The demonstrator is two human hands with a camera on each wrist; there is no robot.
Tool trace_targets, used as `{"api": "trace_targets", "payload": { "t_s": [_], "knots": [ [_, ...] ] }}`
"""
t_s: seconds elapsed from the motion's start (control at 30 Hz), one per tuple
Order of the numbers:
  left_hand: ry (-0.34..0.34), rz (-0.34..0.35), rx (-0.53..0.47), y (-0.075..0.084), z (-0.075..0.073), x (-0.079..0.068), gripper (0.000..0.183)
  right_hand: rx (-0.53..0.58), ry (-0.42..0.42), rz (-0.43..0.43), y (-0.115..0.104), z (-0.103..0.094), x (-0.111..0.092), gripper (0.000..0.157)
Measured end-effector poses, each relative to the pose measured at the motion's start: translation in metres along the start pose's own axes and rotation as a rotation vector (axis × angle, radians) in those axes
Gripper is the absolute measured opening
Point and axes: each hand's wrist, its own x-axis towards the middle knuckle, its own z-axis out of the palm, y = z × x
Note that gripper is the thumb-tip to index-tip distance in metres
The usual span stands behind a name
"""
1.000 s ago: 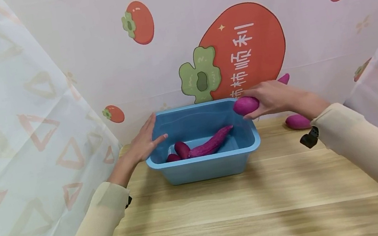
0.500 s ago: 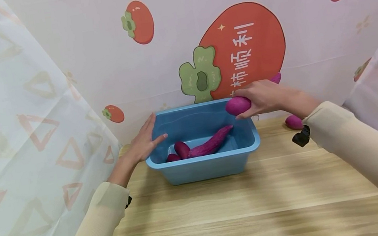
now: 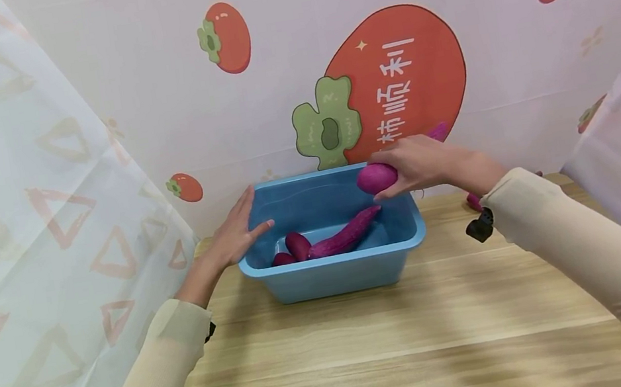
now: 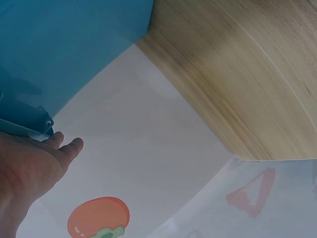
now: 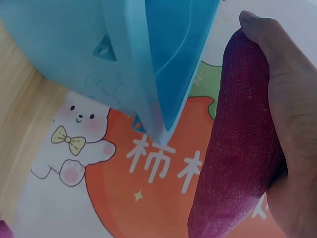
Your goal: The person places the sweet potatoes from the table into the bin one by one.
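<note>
While the right hand (image 3: 417, 163) grips a long purple sweet potato (image 3: 377, 179), right of centre in the head view, the left hand (image 3: 232, 233) lies spread at the blue bin (image 3: 335, 280), left of centre. Left wrist: blue bin, upper left. Right wrist: sweet potato, right of centre.

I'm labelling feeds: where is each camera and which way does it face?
Head: on the head, facing forward-down at the blue tub; left hand, right hand, sleeves show.
Left wrist: on that wrist, facing the tub and tabletop; left hand shows.
Right wrist: on that wrist, facing the gripped purple sweet potato; right hand shows.
Head and right wrist share the tub, right hand and purple sweet potato.
</note>
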Motion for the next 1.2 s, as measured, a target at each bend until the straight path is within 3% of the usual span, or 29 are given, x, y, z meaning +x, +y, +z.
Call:
{"api": "trace_targets", "payload": {
  "t_s": [1.2],
  "knots": [
    [0.008,-0.005,0.001,0.000,0.001,-0.001,0.096,0.001,-0.064,-0.048,-0.035,0.004,0.035,0.067]
  ]
}}
